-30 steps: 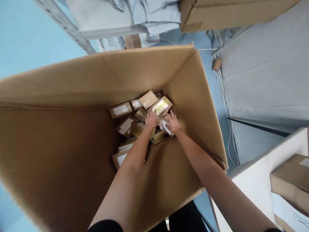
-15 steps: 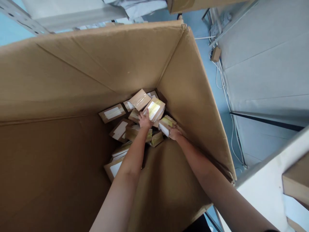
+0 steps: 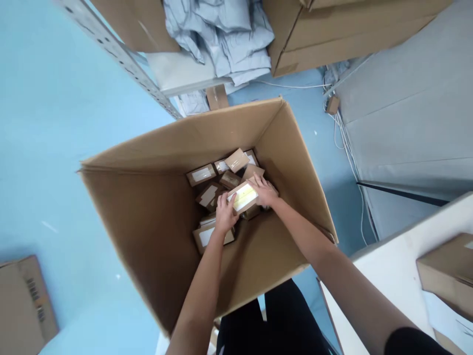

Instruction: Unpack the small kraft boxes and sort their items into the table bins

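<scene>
Inside a large open cardboard carton [image 3: 148, 217], both my hands hold one small cardboard box [image 3: 244, 196] with a white label and yellowish tape. My left hand [image 3: 225, 213] is closed round its left end, the thumb over the label edge. At the opposite end, my right hand [image 3: 263, 190] grips the box from above. Below and around it lie several more small boxes: a labelled one [image 3: 201, 174] by the back wall, a taped one [image 3: 237, 160] near the far corner, and another labelled one [image 3: 205, 237] under my left forearm.
Behind the carton, a metal shelf [image 3: 129, 64] bears grey plastic bags [image 3: 225, 39] and a big cardboard box [image 3: 332, 37]. White cables [image 3: 345, 133] run along the floor at right. Boxes sit on a white table [image 3: 384, 246]. A flat carton [image 3: 25, 305] lies at the left.
The view has drawn back, showing the whole carton and the floor. My hands, previously on separate boxes, now hold one labelled box between them.
</scene>
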Available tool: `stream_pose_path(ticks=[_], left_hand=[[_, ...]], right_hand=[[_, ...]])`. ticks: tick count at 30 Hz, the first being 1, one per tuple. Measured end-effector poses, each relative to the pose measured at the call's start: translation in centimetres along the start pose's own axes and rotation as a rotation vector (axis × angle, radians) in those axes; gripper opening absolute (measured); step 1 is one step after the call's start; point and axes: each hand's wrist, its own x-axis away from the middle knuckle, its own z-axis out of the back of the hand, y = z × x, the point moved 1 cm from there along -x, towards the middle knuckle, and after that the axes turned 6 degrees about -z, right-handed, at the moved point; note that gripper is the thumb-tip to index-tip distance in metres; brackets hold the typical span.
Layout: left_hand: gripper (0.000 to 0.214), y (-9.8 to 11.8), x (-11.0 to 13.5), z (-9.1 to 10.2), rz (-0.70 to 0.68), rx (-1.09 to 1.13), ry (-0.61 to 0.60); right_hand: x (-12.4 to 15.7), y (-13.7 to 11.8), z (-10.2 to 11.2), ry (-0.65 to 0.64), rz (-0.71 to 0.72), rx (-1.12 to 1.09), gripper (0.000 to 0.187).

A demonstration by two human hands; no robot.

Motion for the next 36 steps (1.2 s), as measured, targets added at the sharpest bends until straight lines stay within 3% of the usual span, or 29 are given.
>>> stream_pose_path(ticks=[3,7,10,13,16,21,24,26,29,32,36], left_hand=[[0.102,-2.0,5.9,1.8,0.045,0.018,0.019],[0.106,-4.9,12.7,1.6,0.151,0.002,0.006],[0.118,-6.5,15.6,-0.3,0.284,-0.012,-0.182],[0.118,-7.6,16.6,-2.1,0.405,0.026,-0.373],[0.11,-8.7,16.3,-2.9,0.414,0.038,-0.414],[0.079,-11.0,16.3,-2.3,0.388,-0.022,-0.333],[0.074,-11.8,16.3,-1.8,0.383,0.015,-0.371],[0.077,-11.9,15.6,-1.4,0.388,0.022,-0.394],[0.082,-11.4,12.8,-0.7,0.337,0.018,-0.315],[0.085,-10.2,8.3,-0.2,0.236,0.046,-0.165],[0.101,-8.4,1.1,-1.1,0.158,0.058,-0.146]], right_hand=[[2.5,-4.7,-0.8,-0.062,0.065,-0.029,0.126],[5.7,-11.1,-5.9,-0.105,0.068,-0.071,0.121],[7.4,-14.4,-10.8,-0.237,0.047,-0.113,0.128],[8.3,-15.7,-14.1,-0.308,-0.075,-0.141,0.115],[8.3,-15.6,-15.0,-0.287,-0.148,-0.15,0.093],[8.0,-14.9,-15.3,-0.352,-0.078,-0.147,0.071],[8.1,-15.1,-15.6,-0.39,-0.087,-0.165,0.071],[7.9,-15.1,-15.2,-0.351,-0.089,-0.19,0.079],[6.8,-14.4,-13.0,-0.148,-0.078,-0.212,0.085],[4.5,-12.6,-10.1,0.078,-0.136,-0.198,0.08],[0.4,-9.0,-7.8,0.152,-0.215,-0.161,0.081]])
